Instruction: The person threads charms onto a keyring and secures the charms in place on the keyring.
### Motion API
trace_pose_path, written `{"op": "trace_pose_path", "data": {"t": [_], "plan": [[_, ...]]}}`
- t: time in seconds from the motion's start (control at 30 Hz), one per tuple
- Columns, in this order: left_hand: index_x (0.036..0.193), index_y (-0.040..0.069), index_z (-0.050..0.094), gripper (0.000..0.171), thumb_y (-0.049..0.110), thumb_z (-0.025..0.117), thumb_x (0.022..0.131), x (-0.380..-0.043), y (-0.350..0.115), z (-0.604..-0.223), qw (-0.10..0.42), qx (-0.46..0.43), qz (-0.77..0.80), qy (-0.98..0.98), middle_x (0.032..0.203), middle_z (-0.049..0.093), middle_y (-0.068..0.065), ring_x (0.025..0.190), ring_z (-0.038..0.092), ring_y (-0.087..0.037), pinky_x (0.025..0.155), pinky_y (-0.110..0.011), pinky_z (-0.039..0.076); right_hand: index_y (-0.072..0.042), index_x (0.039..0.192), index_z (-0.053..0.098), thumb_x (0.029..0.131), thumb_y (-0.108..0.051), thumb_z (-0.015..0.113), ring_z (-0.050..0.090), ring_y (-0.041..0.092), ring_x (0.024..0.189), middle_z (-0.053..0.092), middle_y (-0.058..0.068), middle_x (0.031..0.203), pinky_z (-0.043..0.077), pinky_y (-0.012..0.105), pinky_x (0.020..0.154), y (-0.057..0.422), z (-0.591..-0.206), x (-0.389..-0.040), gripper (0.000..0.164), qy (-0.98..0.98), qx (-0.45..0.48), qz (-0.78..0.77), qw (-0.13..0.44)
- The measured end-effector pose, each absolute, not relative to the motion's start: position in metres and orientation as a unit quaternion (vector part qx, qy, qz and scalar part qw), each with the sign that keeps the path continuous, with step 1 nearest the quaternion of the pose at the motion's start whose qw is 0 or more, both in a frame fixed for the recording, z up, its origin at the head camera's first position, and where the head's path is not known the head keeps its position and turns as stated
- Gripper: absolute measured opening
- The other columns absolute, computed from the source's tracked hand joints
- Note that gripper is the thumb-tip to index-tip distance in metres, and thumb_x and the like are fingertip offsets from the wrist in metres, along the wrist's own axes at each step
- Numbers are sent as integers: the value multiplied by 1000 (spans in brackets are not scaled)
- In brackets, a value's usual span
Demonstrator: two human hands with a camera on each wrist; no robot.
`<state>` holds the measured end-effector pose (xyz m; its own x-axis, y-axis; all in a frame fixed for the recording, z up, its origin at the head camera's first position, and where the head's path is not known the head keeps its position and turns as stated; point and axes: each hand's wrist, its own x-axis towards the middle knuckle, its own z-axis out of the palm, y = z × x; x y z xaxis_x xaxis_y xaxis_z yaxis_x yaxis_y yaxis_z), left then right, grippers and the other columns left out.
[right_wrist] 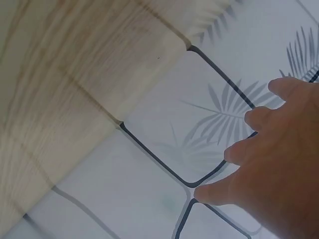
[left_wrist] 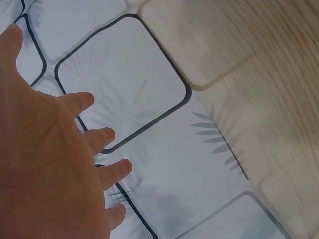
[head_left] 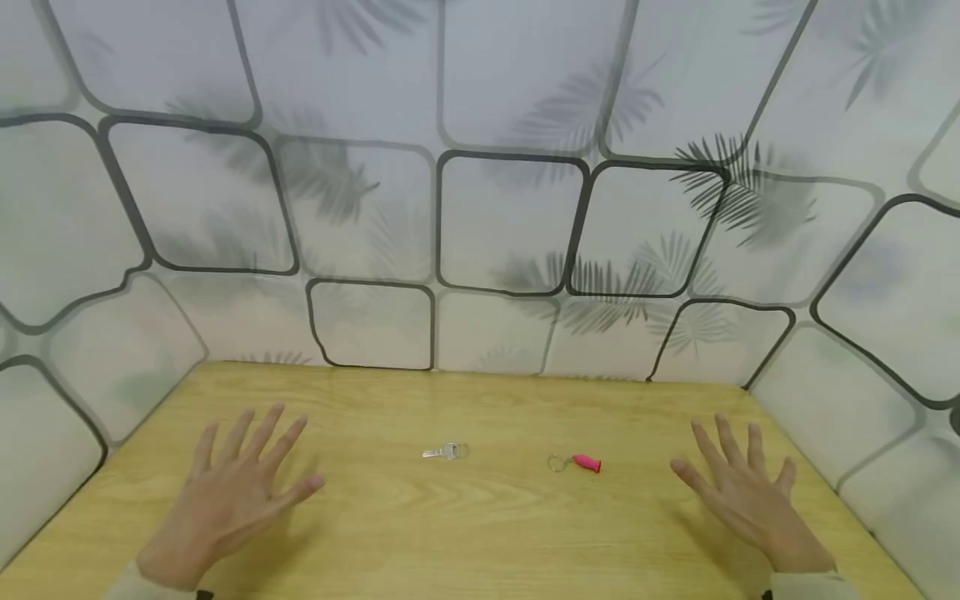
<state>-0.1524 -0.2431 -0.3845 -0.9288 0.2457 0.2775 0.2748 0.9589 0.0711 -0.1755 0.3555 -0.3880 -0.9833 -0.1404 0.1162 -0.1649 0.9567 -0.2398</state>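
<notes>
On the wood-grain table, a small silver key (head_left: 450, 451) with a ring at its right end lies near the middle. To its right is a bright pink keychain fob (head_left: 587, 462), bullet-like in form, with a metal split ring (head_left: 557, 463) on its left; the two things lie apart. My left hand (head_left: 236, 492) is held over the table's left part, fingers spread, touching neither thing. My right hand (head_left: 746, 492) is spread likewise at the right, nearest the pink fob. Both wrist views show the left palm (left_wrist: 50, 164) and the right hand (right_wrist: 279, 154) with nothing held.
The wooden table top (head_left: 450, 542) ends at a back wall (head_left: 495, 225) covered in a pale stone pattern with grey leaf prints. Similar side walls (head_left: 97, 358) close it in at left and right. Cream sleeves (head_left: 813, 586) reach the wrists.
</notes>
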Motion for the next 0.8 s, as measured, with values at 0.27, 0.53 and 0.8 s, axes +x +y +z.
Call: {"op": "trace_pose_path", "data": {"t": [0.27, 0.53, 0.8], "plan": [[145, 5, 52, 72, 57, 61, 96, -159, -243, -388, 134, -171, -74, -973, 148, 46, -27, 127, 47, -52, 105, -75, 27, 13, 150, 34, 109, -41, 42, 28, 67, 133, 29, 41, 151, 22, 83, 100, 357, -381, -183, 68, -969, 94, 227, 14], [138, -7, 54, 45, 26, 52, 108, -187, -245, -374, -32, -216, -379, -899, 142, 48, -34, 124, 50, -53, 93, -65, 48, 20, 139, 42, 109, -26, 48, 65, 43, 109, 58, 35, 129, 58, 53, 84, 360, -363, -206, 55, -888, 97, 440, -92], [144, -14, 42, 52, 27, 39, 112, -209, -238, -372, -165, -216, -529, -804, 144, 44, -34, 127, 51, -47, 102, -58, 47, 18, 141, 40, 109, -28, 50, 65, 34, 112, 60, 25, 130, 57, 50, 89, 356, -366, -225, 57, -810, 77, 553, -178]]}}
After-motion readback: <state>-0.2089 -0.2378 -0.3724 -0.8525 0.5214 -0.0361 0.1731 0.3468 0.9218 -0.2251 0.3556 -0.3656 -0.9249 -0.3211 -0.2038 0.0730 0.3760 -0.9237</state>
